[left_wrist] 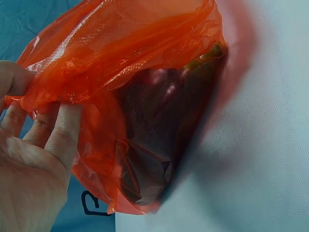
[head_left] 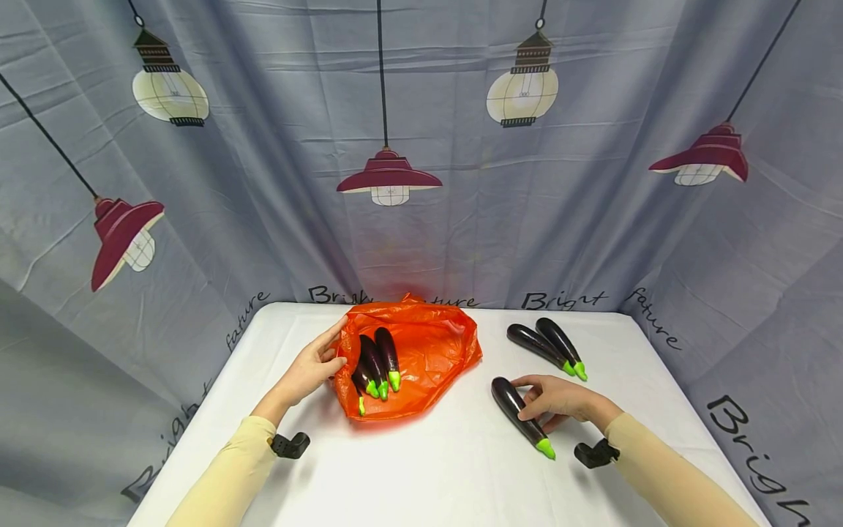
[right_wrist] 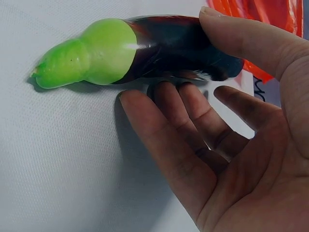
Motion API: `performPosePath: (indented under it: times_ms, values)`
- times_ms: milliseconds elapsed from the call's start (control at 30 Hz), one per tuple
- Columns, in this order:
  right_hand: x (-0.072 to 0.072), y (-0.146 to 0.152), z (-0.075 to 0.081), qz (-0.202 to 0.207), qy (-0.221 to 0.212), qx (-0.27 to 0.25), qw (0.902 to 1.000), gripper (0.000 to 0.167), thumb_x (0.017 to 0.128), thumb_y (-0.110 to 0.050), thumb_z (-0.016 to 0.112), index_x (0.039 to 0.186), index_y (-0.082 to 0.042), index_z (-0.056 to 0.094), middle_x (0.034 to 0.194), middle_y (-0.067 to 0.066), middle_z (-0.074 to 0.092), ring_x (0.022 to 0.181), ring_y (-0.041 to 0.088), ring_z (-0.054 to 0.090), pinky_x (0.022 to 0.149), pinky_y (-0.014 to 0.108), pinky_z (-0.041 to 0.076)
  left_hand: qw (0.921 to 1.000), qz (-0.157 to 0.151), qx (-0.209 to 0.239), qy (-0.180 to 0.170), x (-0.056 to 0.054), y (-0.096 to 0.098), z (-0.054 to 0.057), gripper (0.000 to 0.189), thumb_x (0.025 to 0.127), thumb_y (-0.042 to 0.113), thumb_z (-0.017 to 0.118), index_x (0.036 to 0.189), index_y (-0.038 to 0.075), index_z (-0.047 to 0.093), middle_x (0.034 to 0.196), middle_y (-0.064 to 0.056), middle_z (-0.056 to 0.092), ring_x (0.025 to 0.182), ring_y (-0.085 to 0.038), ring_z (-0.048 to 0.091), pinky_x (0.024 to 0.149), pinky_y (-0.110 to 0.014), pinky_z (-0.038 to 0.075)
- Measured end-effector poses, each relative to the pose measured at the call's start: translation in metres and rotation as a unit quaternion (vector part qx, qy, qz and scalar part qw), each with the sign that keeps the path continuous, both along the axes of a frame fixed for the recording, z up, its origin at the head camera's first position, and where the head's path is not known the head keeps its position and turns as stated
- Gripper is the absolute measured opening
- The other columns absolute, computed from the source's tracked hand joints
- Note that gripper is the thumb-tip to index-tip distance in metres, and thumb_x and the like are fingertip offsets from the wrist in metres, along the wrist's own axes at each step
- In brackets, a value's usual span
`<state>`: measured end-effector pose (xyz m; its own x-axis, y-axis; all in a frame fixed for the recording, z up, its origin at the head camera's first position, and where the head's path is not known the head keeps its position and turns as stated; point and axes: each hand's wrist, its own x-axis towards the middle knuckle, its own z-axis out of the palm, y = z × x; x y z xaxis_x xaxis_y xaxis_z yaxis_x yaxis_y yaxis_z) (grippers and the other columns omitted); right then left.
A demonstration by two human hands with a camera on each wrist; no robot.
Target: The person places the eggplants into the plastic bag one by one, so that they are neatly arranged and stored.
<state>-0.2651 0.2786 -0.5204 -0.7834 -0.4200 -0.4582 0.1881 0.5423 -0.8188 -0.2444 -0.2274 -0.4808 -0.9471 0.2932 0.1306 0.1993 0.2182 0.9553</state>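
Note:
At the left, my left hand (head_left: 316, 371) pinches the rim of an orange plastic bag (head_left: 431, 359) between thumb and fingers. The bag lies with its mouth facing me, and several dark purple eggplants (head_left: 386, 351) with green stem ends show inside; in the left wrist view, eggplants (left_wrist: 154, 121) show dimly through the film. On the right, my right hand (head_left: 560, 401) is at a single eggplant (head_left: 512, 406) on the table. Its thumb lies over the eggplant, while the other fingertips stand close along the opposite side with a small gap in the right wrist view.
Two more eggplants (head_left: 556, 340) lie side by side at the table's back right. White cloth covers the table (head_left: 395, 476). A grey curtain (head_left: 421, 249) printed with lamps hangs behind and at both sides. Each wrist carries a small black camera mount (head_left: 290, 445).

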Motion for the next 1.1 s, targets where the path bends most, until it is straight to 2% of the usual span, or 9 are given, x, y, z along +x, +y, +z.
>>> performPosePath:
  times_ms: [167, 400, 633, 867, 1100]
  values:
    - [0.0008, -0.0001, -0.0002, -0.003, 0.000, -0.002, 1.0000, 0.080, 0.082, -0.016, 0.086, 0.150, -0.003, 0.046, 0.100, 0.011, 0.056, 0.078, 0.023, 0.061, 0.062, 0.041, 0.059, 1.0000, 0.002, 0.003, -0.005, -0.0004, 0.0005, -0.0001, 0.080, 0.098, -0.001, 0.061, 0.163, 0.030, 0.029, 0.161, -0.018, 0.036, 0.124, -0.040, 0.055, 0.071, -0.029, 0.056]
    - [0.0032, 0.0004, -0.0008, -0.004, 0.002, -0.012, 0.9999, 0.079, 0.082, -0.014, 0.085, 0.150, -0.002, 0.046, 0.102, 0.011, 0.056, 0.079, 0.023, 0.060, 0.062, 0.041, 0.058, 1.0000, -0.001, 0.002, 0.002, -0.0007, 0.0004, -0.0006, 0.079, 0.098, -0.001, 0.062, 0.163, 0.029, 0.030, 0.161, -0.019, 0.035, 0.132, -0.043, 0.050, 0.083, -0.028, 0.054]
    - [0.0045, 0.0000, -0.0005, -0.010, 0.002, -0.009, 0.9999, 0.079, 0.081, -0.014, 0.086, 0.149, -0.003, 0.047, 0.103, 0.011, 0.056, 0.080, 0.023, 0.061, 0.063, 0.043, 0.058, 1.0000, 0.000, 0.003, 0.004, -0.0018, 0.0004, -0.0017, 0.079, 0.098, -0.002, 0.062, 0.163, 0.030, 0.029, 0.161, -0.017, 0.036, 0.131, -0.042, 0.051, 0.079, -0.027, 0.054]
    - [0.0078, -0.0015, 0.0018, -0.007, 0.007, -0.002, 0.9999, 0.081, 0.079, -0.013, 0.087, 0.149, -0.002, 0.046, 0.104, 0.010, 0.055, 0.083, 0.022, 0.060, 0.063, 0.043, 0.058, 0.9999, -0.006, 0.009, 0.013, -0.0030, 0.0009, -0.0040, 0.079, 0.097, -0.005, 0.061, 0.164, 0.023, 0.028, 0.159, -0.024, 0.035, 0.132, -0.045, 0.049, 0.089, -0.025, 0.052]
    - [0.0084, -0.0023, 0.0018, -0.013, 0.007, 0.009, 0.9999, 0.083, 0.077, -0.011, 0.088, 0.149, -0.004, 0.047, 0.105, 0.011, 0.054, 0.083, 0.022, 0.059, 0.063, 0.043, 0.057, 0.9998, -0.009, 0.014, 0.014, -0.0028, 0.0008, -0.0039, 0.078, 0.098, -0.005, 0.061, 0.164, 0.021, 0.027, 0.159, -0.024, 0.036, 0.131, -0.044, 0.051, 0.086, -0.025, 0.053]
